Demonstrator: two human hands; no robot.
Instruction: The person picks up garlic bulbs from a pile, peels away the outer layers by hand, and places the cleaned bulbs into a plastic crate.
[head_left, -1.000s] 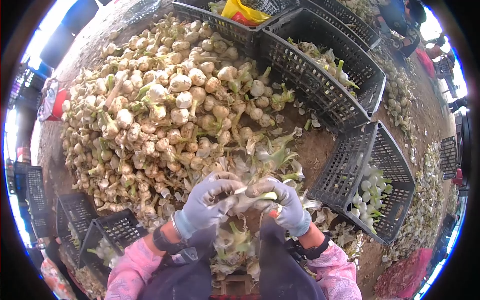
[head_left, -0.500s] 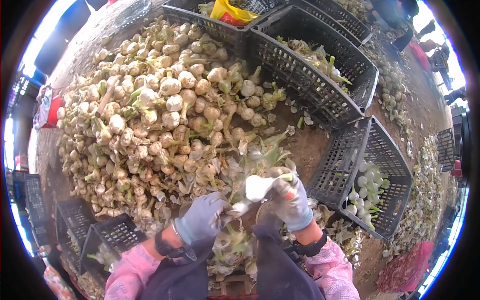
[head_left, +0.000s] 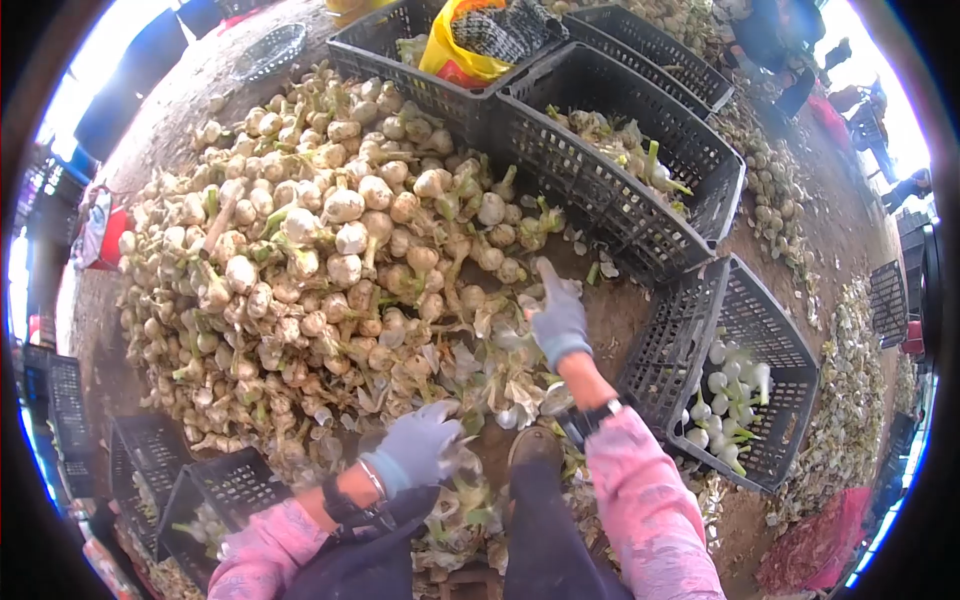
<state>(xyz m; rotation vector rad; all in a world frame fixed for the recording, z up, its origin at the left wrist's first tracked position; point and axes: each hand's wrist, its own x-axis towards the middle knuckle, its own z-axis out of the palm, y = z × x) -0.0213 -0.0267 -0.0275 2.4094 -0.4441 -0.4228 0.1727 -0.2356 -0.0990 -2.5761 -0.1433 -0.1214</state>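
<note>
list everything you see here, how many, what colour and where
soiled round garlic bulbs: too many to count, off-white and brown, left-centre heap
cleaned round garlic bulbs: cluster, white with green stems, inside the right-side crate
slatted plastic crates: several, black, top, right and lower left
glossy plastic bag: one, yellow and red, top crate
papery husks: many, off-white, ground near the hands
mesh-like bundle: one, pink-red, lower right
people: count unclear, dark clothing, upper right
patterned sleeves: two, pink, bottom
gloved hands: two, grey; left hand lower centre, right hand beside the heap
</note>
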